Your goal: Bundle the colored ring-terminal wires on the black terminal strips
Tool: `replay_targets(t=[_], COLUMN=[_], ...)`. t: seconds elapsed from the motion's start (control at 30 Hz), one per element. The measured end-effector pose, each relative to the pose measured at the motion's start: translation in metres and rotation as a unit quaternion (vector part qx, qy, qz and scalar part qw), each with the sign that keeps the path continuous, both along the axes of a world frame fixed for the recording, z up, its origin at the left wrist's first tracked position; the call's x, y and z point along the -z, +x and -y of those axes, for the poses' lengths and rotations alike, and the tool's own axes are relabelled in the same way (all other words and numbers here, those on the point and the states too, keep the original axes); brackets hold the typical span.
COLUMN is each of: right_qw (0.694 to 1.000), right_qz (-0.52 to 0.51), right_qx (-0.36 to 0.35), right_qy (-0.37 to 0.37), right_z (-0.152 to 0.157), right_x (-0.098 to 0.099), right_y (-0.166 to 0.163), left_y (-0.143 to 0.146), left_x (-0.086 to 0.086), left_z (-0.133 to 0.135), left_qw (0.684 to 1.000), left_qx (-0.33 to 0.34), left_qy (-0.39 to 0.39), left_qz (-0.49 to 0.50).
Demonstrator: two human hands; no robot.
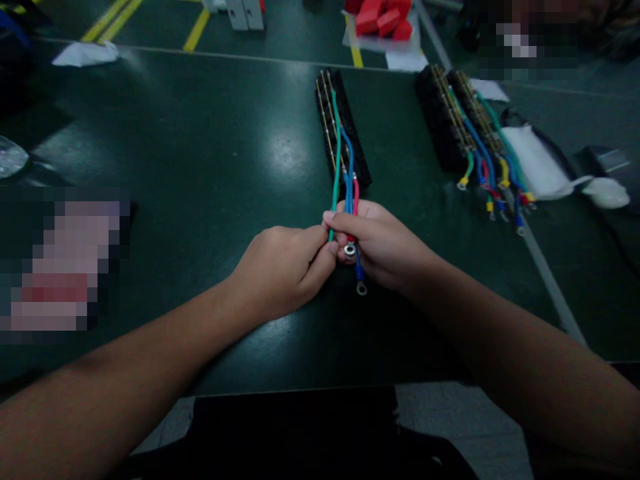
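Before me on the dark green table lies a long black terminal block (356, 143) with brass rods along it. Green (336, 160), blue (351, 157) and red (356, 195) wires run from it towards me. My left hand (293, 267) pinches the lower end of the green wire, whose tip is hidden by the fingers. Wrapped round the wire bundle, my right hand (383, 240) has its thumb across the front. Metal ring lugs (361, 288) stick out below its fingers, one with a blue sleeve.
At the right lie two similar black blocks (443, 127) with coloured, lugged wires, beside a white pouch-like thing (535, 163). Red pieces (383, 19) sit on plastic at the back. A blurred-out flat object (65, 260) is at the left. The table's front edge (300, 390) runs near my body.
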State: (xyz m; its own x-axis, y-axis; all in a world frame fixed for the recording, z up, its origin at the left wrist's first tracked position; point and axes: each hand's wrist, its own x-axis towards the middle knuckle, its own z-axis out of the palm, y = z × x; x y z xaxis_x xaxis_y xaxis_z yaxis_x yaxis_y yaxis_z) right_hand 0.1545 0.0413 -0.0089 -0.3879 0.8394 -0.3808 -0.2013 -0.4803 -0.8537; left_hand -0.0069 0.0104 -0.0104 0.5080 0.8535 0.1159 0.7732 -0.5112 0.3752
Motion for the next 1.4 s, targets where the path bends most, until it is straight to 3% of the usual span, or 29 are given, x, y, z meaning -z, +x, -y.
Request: replay_targets(t=[0.73, 1.13, 1.4], right_qw=[1.000, 1.000, 1.000], right_qz=[0.003, 0.017, 0.005], right_qx=[0.005, 0.012, 0.014], right_qy=[0.003, 0.008, 0.001], right_z=[-0.0004, -0.0004, -0.0012], right_x=[0.0001, 0.0009, -0.0004], right_y=[-0.0005, -0.0011, -0.0004], left_y=[-0.0010, 0.0016, 0.0010], left_x=[0.0009, -0.0028, -0.0018], left_z=[0.0012, 0.0048, 0.0039], left_qw=[0.995, 0.996, 0.990], left_qx=[0.010, -0.081, -0.063], left_qy=[0.037, 0.003, -0.019], left_qz=[-0.097, 0.025, 0.128])
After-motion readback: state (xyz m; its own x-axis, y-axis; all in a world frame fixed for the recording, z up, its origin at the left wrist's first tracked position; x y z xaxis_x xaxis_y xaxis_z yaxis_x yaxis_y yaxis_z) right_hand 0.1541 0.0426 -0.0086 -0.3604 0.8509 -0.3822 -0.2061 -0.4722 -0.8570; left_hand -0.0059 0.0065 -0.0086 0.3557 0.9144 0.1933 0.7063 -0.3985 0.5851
